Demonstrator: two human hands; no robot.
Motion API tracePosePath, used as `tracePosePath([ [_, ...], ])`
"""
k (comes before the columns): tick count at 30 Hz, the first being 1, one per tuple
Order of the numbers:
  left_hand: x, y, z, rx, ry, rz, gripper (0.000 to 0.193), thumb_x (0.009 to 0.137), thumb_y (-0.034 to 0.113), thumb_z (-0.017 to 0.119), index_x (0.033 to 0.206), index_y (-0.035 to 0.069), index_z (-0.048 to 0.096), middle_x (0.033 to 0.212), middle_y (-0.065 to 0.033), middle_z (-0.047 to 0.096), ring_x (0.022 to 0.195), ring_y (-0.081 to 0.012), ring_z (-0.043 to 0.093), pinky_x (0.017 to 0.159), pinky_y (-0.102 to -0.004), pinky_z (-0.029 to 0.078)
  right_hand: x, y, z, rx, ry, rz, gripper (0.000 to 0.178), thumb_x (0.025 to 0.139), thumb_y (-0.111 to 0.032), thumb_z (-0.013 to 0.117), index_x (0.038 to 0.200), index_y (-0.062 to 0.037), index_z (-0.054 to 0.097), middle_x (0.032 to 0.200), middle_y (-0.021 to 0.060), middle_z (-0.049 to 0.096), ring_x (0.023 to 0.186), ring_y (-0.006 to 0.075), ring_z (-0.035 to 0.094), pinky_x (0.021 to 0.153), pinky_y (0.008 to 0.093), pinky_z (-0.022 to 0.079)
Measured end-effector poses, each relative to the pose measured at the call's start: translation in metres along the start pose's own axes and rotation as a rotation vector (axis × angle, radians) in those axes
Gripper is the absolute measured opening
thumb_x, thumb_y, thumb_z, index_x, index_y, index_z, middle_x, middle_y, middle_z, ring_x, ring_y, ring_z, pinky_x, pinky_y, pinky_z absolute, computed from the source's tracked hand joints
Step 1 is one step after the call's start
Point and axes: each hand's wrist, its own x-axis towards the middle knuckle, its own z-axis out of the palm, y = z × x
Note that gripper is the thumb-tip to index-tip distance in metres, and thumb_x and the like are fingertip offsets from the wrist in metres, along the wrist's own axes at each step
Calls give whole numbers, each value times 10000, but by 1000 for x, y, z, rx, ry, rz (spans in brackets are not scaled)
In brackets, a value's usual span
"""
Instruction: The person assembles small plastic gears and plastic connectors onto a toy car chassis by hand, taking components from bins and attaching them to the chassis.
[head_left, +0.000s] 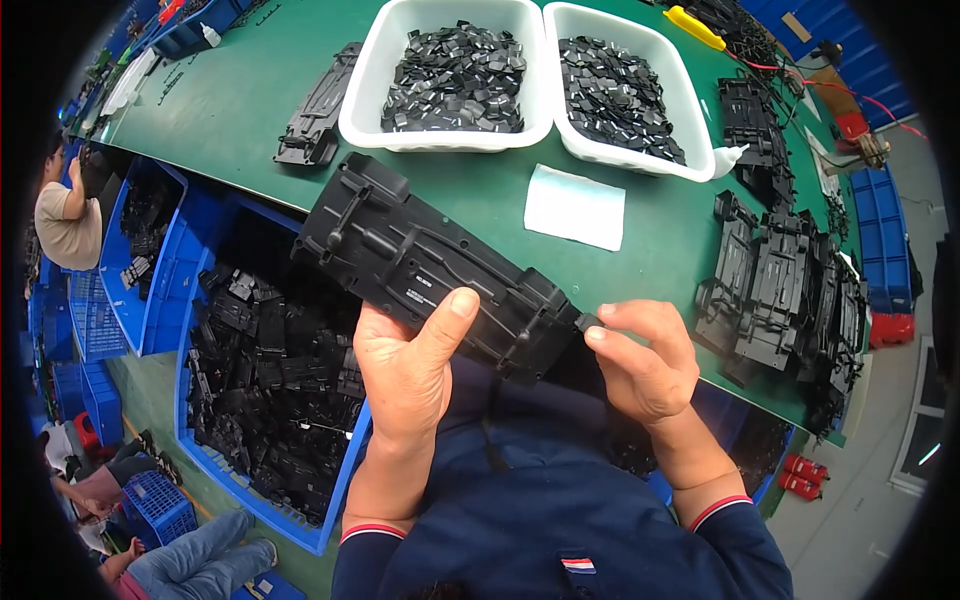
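My left hand (405, 375) grips a long black moulded plastic housing (400, 245), tilted with its far end up to the left. The thumb presses on its top face and the fingers are hidden beneath. At the housing's near right end, my right hand (650, 360) pinches a small black piece (588, 322) between thumb and forefinger. Whether this piece touches the housing, I cannot tell. Beyond the housing stand two white tubs, the left tub (362, 118) and the right tub (560, 110), both filled with small black clips that have pale streaks.
Finished-looking housings (775, 280) lie stacked on the green table (480, 195) at the right; another housing (325, 105) lies at the left. A white cloth (575, 207) is near the tubs. A blue crate (330, 500) of black parts stands lower left. Other people sit farther left.
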Motion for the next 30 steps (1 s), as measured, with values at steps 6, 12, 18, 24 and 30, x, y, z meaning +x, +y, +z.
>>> tracePosePath([
  [6,-2,1,1,61,-25,31,326,798,-66,669,1100,1,569,983,-58,640,872,-115,609,834,-264,487,0,3,5,-23,8,-2,348,624,52,742,943,-70,675,939,87,627,765,215,617,634,297,503],
  [12,-3,2,0,88,-36,42,325,797,-58,679,1097,-2,569,985,-60,640,871,-111,607,821,-260,494,1,4,8,-33,-12,-7,347,620,60,736,939,-61,676,930,92,623,747,221,610,624,298,499],
  [18,-4,2,-2,100,-47,45,328,790,-71,680,1092,-7,567,984,-64,639,866,-115,610,809,-261,501,3,4,10,-37,-31,-23,346,612,59,734,933,-55,675,913,94,621,737,224,607,611,297,497],
  [24,-6,4,-2,131,-51,56,298,784,-80,680,1058,-15,583,972,-73,649,855,-118,619,796,-260,510,4,3,11,-46,-46,-28,353,599,67,714,930,-48,673,892,99,620,728,225,605,602,298,499],
  [30,-7,7,-2,146,-79,51,259,784,-78,681,1024,-16,605,959,-78,657,854,-120,621,798,-261,509,6,3,11,-12,-73,-51,346,590,87,697,919,-16,666,886,117,620,714,237,610,591,295,507],
])
